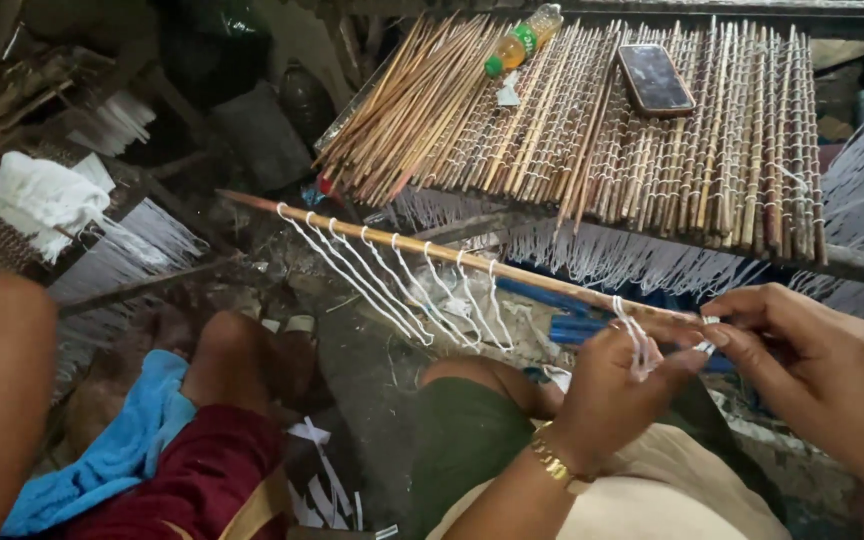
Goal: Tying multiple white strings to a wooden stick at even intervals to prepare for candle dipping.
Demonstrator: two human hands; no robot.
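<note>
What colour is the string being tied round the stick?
White. The string, pinched by both hands, loops round the bamboo stick; clearest in the head view.

Left hand (617,385): raised in front of the body at lower centre, back of the hand towards the camera, fingers curled inward into a loose fist.
Left grip: thumb and forefinger pinched together at the tip, closed on thin white string (640,345) looped over the fingers.
Left wrist: bent slightly upward, a gold-coloured metal link bracelet (559,467) around it.
Left forearm: bare, rising from the bottom edge towards the upper right.
Right hand (812,365): comes in from the right edge, palm turned down and leftward, fingers stretched towards the left hand.
Right grip: thumb and forefinger tips pressed together on the same string, touching the left fingertips.
Right forearm: mostly out of view.
</note>
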